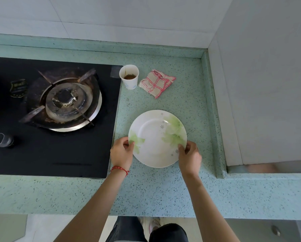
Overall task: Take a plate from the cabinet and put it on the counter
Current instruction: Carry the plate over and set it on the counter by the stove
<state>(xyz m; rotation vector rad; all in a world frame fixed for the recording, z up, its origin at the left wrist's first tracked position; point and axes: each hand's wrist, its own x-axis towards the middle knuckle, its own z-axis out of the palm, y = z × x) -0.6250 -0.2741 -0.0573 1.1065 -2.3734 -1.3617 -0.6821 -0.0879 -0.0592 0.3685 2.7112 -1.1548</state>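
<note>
A round white plate (154,137) with pale green flower prints lies over the speckled green counter (163,189), right of the stove. My left hand (121,152) pinches its left rim with thumb on top. My right hand (189,157) grips the lower right rim the same way. A red bead bracelet circles my left wrist. I cannot tell whether the plate rests fully on the counter. No cabinet interior shows in this view.
A black glass gas stove (50,154) with a stained burner (66,100) fills the left. A paper cup (129,76) with brown liquid and a folded red-checked cloth (156,82) sit behind the plate. A raised green ledge (214,110) and white wall bound the right.
</note>
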